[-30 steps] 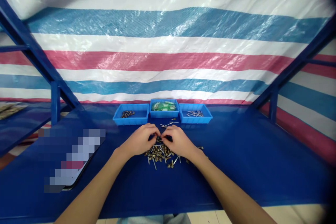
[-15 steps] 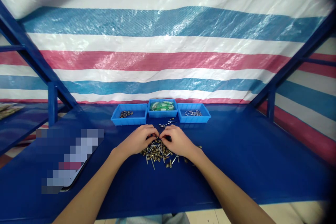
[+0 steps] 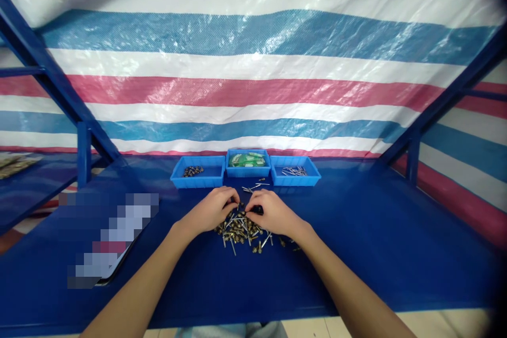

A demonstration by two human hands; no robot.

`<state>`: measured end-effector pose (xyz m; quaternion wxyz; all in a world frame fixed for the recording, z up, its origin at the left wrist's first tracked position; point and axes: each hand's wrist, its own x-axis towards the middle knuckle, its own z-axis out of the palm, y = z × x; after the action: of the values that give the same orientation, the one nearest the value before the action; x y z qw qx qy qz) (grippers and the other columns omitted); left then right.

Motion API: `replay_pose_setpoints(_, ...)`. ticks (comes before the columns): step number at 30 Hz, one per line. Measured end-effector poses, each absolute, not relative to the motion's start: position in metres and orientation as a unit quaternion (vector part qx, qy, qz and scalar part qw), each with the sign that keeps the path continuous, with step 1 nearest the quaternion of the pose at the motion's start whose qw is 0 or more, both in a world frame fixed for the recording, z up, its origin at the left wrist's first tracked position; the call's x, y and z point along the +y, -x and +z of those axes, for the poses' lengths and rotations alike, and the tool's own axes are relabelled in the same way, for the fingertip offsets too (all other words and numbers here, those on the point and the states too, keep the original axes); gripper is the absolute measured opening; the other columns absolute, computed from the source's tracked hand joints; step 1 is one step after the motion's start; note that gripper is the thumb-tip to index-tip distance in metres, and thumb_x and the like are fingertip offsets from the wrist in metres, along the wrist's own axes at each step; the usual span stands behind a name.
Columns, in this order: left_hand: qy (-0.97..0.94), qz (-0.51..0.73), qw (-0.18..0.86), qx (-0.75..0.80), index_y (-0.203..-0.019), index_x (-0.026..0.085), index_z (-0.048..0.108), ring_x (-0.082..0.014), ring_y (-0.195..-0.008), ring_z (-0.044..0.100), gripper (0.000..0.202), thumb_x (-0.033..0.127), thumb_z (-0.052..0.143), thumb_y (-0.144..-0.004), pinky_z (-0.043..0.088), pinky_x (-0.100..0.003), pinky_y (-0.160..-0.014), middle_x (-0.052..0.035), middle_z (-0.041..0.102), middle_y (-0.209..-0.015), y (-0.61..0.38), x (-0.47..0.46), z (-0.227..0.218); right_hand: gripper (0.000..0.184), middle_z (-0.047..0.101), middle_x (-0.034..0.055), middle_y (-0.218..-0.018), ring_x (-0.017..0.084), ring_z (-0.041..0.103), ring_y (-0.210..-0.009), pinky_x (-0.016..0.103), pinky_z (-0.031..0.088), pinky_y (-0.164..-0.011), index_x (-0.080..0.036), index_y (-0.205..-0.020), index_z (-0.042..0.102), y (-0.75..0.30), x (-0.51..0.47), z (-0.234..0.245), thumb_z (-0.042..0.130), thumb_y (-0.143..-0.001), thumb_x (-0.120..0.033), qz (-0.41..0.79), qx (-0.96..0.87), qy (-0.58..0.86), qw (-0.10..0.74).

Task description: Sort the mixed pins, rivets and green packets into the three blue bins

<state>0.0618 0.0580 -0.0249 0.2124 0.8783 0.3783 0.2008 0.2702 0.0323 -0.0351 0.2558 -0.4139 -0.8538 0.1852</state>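
Note:
My left hand (image 3: pixel 216 207) is above the left back side of a loose pile of small brass-coloured fittings and thin silver pins (image 3: pixel 240 232). Its thumb and forefinger pinch a tiny brass-coloured piece (image 3: pixel 240 205), too small to make out clearly. Facing it across a small gap, my right hand (image 3: pixel 271 212) has its thumb and forefinger closed together at the pile's back right; what they hold, if anything, is too small to tell. A few silver pins (image 3: pixel 253 187) lie behind the hands.
Three blue trays stand at the back: the left one (image 3: pixel 176 182) has brass-coloured pieces, the middle one (image 3: pixel 247 171) green-and-white packets, the right one (image 3: pixel 297 180) silver pins. A partly pixelated flat object (image 3: pixel 127 232) lies left. Blue frame bars (image 3: pixel 84 153) flank the blue table (image 3: pixel 388 253).
My fingertips have moved slightly apart, with a small piece now showing by the left ones. The whole view has shifted a little; the pile looks much the same.

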Motion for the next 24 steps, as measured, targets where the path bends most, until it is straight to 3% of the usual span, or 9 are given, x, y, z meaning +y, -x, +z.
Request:
replay_pose_setpoints(6, -0.818, 0.282, 0.297, 0.404, -0.089, 0.020, 0.063, -0.0138, -0.068, 0.057, 0.009, 0.025, 0.055, -0.088, 0.043, -0.025, -0.062, -0.0004, 0.066, -0.082, -0.065, 0.056, -0.019, 0.012, 0.068, 0.0019, -0.081, 0.017, 0.060, -0.081, 0.029, 0.043, -0.081, -0.020, -0.077, 0.072, -0.270, 0.032, -0.035, 0.061, -0.080, -0.015, 0.178, -0.853, 0.419, 0.256)
replay_pose_setpoints(9, -0.779, 0.341, 0.362, 0.383, -0.089, 0.018, 0.061, -0.0148, -0.075, 0.060, 0.012, 0.029, 0.058, -0.087, 0.047, -0.026, -0.068, -0.0031, 0.067, -0.087, -0.067, 0.056, -0.017, 0.012, 0.069, 0.0021, -0.081, 0.017, 0.060, -0.082, 0.029, 0.043, -0.082, -0.020, -0.078, 0.072, -0.270, 0.032, -0.035, 0.061, -0.081, -0.015, 0.177, -0.855, 0.417, 0.253)
replay_pose_setpoints(14, -0.734, 0.380, 0.437, 0.354, -0.105, 0.017, 0.062, -0.0167, -0.086, 0.062, 0.025, 0.030, 0.064, -0.084, 0.050, -0.031, -0.081, -0.0052, 0.067, -0.094, -0.065, 0.056, -0.012, 0.014, 0.070, 0.0029, -0.087, 0.017, 0.062, -0.084, 0.030, 0.043, -0.082, -0.020, -0.088, 0.073, -0.271, 0.032, -0.035, 0.063, -0.080, -0.017, 0.183, -0.853, 0.415, 0.257)
replay_pose_setpoints(18, -0.712, 0.396, 0.461, 0.351, -0.094, 0.017, 0.067, -0.0183, -0.091, 0.063, 0.019, 0.030, 0.069, -0.080, 0.051, -0.031, -0.082, -0.0054, 0.068, -0.096, -0.064, 0.059, -0.013, 0.015, 0.069, 0.0027, -0.087, 0.017, 0.062, -0.084, 0.029, 0.044, -0.082, -0.021, -0.089, 0.074, -0.272, 0.032, -0.034, 0.062, -0.080, -0.017, 0.189, -0.855, 0.412, 0.251)
replay_pose_setpoints(24, -0.686, 0.419, 0.486, 0.342, -0.085, 0.017, 0.065, -0.0161, -0.084, 0.064, 0.017, 0.027, 0.075, -0.075, 0.052, -0.030, -0.078, -0.0033, 0.068, -0.088, -0.066, 0.060, -0.018, 0.015, 0.068, 0.0022, -0.088, 0.017, 0.061, -0.085, 0.030, 0.043, -0.083, -0.022, -0.087, 0.075, -0.272, 0.032, -0.035, 0.062, -0.080, -0.017, 0.187, -0.854, 0.419, 0.247)
